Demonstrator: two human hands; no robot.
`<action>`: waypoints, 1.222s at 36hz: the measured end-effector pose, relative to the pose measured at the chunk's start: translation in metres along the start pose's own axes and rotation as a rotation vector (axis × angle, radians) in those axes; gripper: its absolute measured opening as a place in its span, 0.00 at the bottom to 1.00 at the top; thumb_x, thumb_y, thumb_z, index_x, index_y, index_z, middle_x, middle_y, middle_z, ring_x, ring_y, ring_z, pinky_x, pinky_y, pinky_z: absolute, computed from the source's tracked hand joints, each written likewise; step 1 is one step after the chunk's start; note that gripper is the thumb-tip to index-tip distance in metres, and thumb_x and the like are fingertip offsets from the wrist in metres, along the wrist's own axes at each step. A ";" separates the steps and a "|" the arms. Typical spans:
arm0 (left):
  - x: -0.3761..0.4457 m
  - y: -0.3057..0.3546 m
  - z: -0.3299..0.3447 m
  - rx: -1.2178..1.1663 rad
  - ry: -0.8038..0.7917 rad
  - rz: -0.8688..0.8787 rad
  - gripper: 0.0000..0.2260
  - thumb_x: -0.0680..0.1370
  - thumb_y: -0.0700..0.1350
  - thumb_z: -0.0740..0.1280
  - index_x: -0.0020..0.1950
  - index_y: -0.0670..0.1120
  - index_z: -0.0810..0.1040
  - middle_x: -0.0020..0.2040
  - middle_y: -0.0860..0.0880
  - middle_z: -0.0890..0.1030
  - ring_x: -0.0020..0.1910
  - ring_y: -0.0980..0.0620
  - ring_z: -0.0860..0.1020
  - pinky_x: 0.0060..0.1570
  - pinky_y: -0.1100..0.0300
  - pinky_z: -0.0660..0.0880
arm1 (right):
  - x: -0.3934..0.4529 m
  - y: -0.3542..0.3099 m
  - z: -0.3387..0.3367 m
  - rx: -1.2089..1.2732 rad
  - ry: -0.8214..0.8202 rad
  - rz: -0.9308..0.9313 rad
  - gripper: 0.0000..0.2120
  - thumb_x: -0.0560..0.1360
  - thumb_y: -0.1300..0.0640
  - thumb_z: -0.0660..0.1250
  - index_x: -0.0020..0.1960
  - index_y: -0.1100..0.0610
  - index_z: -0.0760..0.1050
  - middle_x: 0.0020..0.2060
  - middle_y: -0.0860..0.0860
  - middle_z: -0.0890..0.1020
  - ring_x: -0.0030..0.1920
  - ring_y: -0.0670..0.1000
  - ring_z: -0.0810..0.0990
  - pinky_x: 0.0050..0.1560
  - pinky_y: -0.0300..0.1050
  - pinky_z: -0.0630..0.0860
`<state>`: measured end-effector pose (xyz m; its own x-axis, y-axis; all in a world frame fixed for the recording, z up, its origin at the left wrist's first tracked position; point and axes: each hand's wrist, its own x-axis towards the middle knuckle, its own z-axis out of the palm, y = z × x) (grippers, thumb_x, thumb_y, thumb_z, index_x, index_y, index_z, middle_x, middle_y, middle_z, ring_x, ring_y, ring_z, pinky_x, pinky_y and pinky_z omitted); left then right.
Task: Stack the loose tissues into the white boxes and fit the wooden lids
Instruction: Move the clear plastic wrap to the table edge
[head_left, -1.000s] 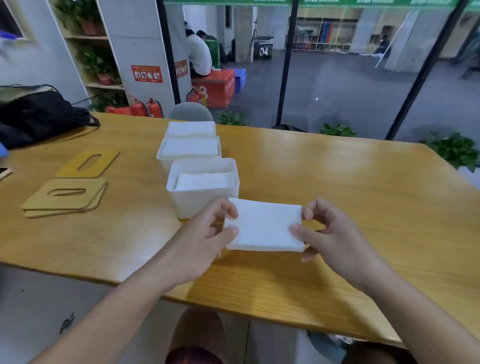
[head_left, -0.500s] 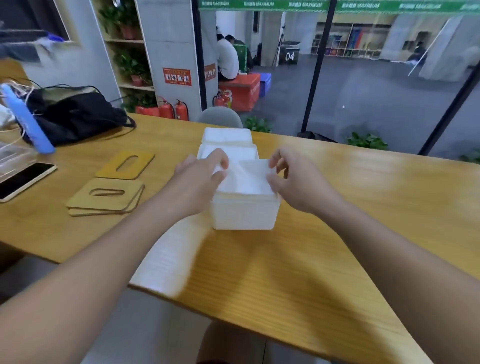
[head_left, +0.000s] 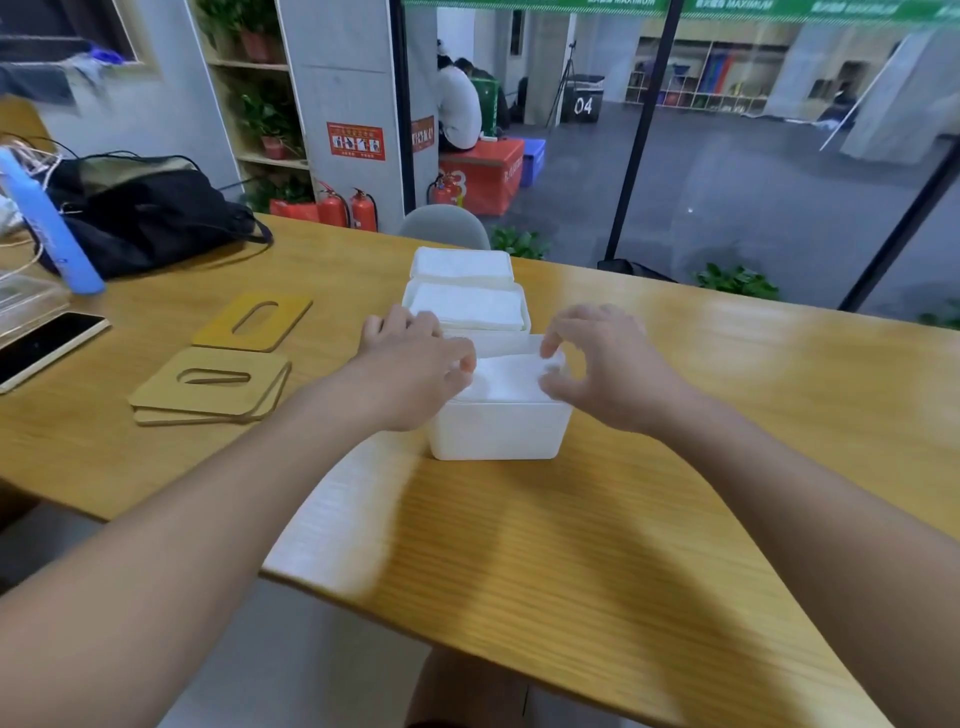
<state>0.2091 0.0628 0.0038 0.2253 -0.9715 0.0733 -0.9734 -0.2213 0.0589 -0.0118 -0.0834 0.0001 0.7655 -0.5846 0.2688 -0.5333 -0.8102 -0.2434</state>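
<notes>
Your left hand and right hand curl their fingers onto the tissues in the nearest box between them; wooden lids lie left of your left hand.

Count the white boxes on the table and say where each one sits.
3, in a row running away from the person: nearest box under both hands, middle box behind it, far box at the back.
</notes>
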 end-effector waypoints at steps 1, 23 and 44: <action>0.002 -0.002 -0.003 0.020 0.005 0.003 0.11 0.88 0.59 0.55 0.61 0.65 0.77 0.61 0.55 0.70 0.64 0.46 0.64 0.65 0.47 0.62 | 0.001 0.002 0.000 0.011 -0.030 0.004 0.09 0.79 0.42 0.73 0.55 0.44 0.80 0.59 0.43 0.82 0.62 0.52 0.74 0.70 0.57 0.67; -0.005 0.018 0.003 -0.201 0.320 0.074 0.13 0.87 0.53 0.63 0.50 0.57 0.86 0.49 0.58 0.84 0.53 0.51 0.77 0.60 0.49 0.70 | -0.011 -0.008 -0.003 0.235 0.047 0.155 0.22 0.75 0.34 0.76 0.65 0.41 0.83 0.48 0.38 0.78 0.49 0.41 0.78 0.46 0.42 0.75; -0.013 0.233 0.085 -0.633 0.203 0.176 0.13 0.87 0.51 0.65 0.70 0.54 0.82 0.49 0.53 0.84 0.49 0.49 0.82 0.49 0.53 0.76 | -0.201 0.078 -0.008 0.367 0.180 0.312 0.27 0.83 0.51 0.73 0.80 0.53 0.70 0.64 0.47 0.81 0.51 0.51 0.81 0.56 0.47 0.78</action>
<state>-0.0245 0.0168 -0.0682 0.1295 -0.9396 0.3169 -0.7990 0.0904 0.5945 -0.2095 -0.0293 -0.0656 0.4986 -0.8204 0.2799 -0.5397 -0.5465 -0.6403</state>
